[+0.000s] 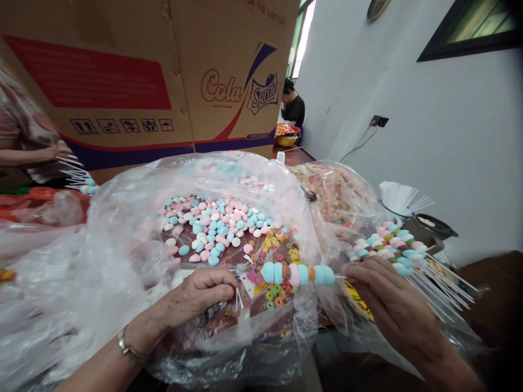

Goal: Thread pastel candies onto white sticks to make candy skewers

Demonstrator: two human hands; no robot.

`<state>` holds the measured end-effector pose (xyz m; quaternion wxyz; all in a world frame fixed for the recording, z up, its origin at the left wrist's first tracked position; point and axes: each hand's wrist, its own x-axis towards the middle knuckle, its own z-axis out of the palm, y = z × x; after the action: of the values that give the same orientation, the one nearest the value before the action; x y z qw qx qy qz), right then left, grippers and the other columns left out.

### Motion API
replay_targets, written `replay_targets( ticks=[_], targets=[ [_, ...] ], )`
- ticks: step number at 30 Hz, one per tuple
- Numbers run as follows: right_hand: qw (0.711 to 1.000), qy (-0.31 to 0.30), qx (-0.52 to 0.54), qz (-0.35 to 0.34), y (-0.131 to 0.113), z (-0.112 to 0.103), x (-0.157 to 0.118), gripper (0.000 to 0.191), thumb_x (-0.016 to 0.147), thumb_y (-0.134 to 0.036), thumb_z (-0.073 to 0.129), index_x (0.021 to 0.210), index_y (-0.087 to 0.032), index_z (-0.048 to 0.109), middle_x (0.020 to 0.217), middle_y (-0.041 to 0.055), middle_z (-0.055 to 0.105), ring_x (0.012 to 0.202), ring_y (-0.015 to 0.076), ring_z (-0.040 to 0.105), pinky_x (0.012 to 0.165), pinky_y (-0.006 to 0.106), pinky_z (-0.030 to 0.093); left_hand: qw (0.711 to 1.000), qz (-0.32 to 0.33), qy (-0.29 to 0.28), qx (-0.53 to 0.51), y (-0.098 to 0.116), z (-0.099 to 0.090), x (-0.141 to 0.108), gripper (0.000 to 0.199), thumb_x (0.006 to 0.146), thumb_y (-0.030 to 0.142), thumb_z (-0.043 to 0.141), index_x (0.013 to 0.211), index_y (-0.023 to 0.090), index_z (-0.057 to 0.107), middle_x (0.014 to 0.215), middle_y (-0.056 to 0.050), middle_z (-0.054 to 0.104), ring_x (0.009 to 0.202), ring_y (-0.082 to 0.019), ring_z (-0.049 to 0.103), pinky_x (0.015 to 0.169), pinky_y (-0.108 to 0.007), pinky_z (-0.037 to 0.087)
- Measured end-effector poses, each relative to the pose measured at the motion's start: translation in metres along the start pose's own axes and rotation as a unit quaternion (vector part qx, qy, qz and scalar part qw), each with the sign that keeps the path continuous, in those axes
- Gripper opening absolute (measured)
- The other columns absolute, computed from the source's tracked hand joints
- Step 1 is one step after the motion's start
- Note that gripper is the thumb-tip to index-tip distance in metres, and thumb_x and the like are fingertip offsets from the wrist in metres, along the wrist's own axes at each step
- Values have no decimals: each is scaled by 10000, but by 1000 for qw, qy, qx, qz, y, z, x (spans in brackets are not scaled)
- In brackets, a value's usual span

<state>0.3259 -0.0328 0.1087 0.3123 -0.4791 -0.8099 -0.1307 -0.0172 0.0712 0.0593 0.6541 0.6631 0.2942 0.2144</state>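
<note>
Box (134, 32) stood at the back, contents hidden. Before it, an open clear bag (122, 201) held pastel candies (208, 220) and coloured rings (278, 289); a smaller bag (347, 177) to its right held more colourful pieces. Loaded sticks (388, 245) lay piled past the right hand (390, 291), which pinched one skewer (294, 275) by its bare end, over the clear bag. Left hand (200, 291) curled near white tips (238, 298); grip uncertain. Judged step: skewer threaded; next move called for steady pinching, keeping pieces aligned.

Candies (220, 224) before carton (163, 71), skewers (388, 246) right
</note>
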Motion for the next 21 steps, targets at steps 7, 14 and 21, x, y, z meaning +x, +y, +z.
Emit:
replay_targets(
  ticks=[7,14,21],
  targets=[
    [1000,7,-23,-13,0,-4,2,158,970,-147,502,1014,-228,630,830,35,662,779,193,576,728,325,464,995,-31,-38,-81,-3,1,1,296,882,444,682,839,155,731,713,-34,740,645,-152,643,618,-238,460],
    [1000,3,-19,-19,0,-4,3,185,967,-135,492,1048,-234,626,856,45,678,790,201,602,728,339,464,990,-56,-43,-121,-6,3,2,328,841,480,730,826,152,725,690,-42,755,602,-142,633,586,-226,449],
    [997,5,-40,-59,1,-2,-1,179,980,-148,486,1085,-215,615,842,49,697,790,209,576,734,345,443,983,-69,-55,-161,-14,0,3,408,790,545,755,759,148,668,626,-60,755,377,-83,469,401,-183,339]
  ],
)
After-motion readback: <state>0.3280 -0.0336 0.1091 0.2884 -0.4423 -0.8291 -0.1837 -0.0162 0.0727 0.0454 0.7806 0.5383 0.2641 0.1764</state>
